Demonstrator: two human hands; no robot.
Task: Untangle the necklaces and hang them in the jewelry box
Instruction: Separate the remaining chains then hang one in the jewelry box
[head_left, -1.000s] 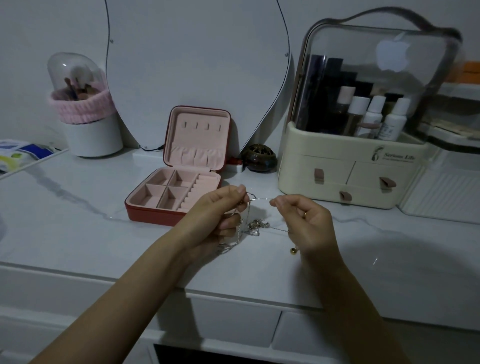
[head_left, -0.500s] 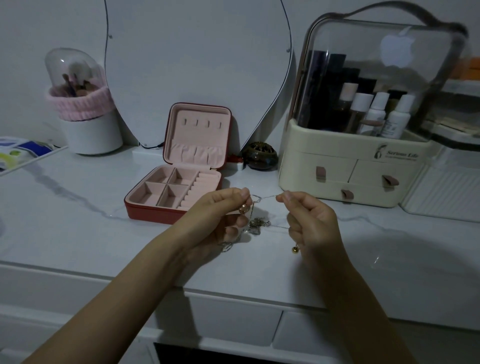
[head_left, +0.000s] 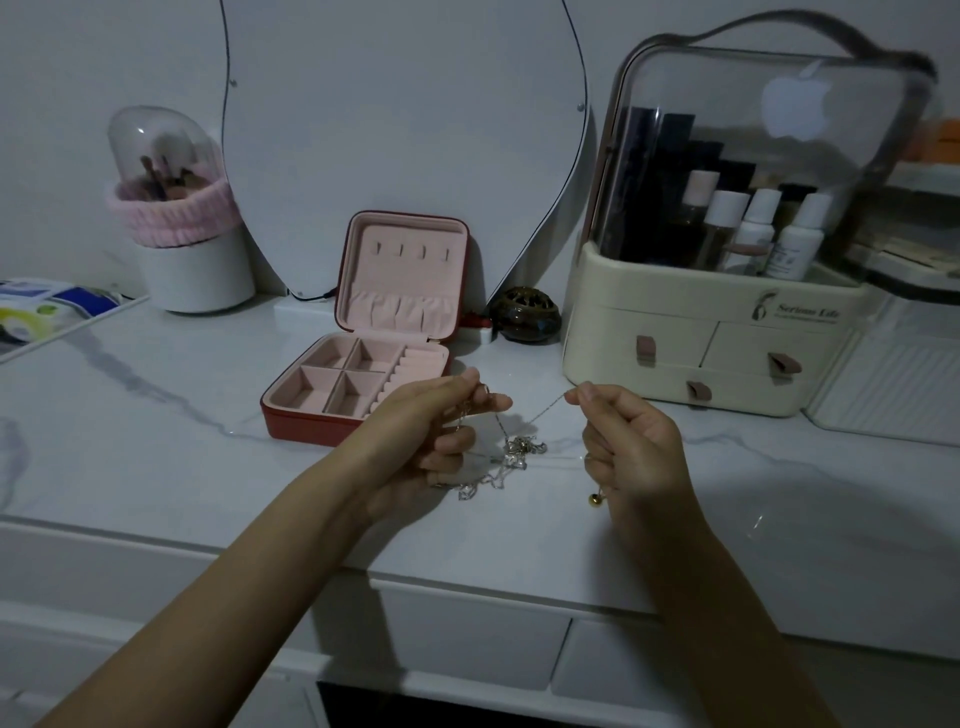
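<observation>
Over the bench (head_left: 156, 467), the left hand (head_left: 415, 441) and right hand (head_left: 631, 449) each pinch a chain of the tangled necklaces (head_left: 519, 449) (knot hanging between them), just before the open jewelry box (head_left: 363, 384).

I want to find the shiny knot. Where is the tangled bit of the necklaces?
In the head view, the tangled clump of necklaces hangs near the middle, between the left hand and the right hand, just right of the open jewelry box.

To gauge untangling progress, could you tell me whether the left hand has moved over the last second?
Yes, slightly: the left hand has shifted left toward the jewelry box, away from the right hand.
</observation>
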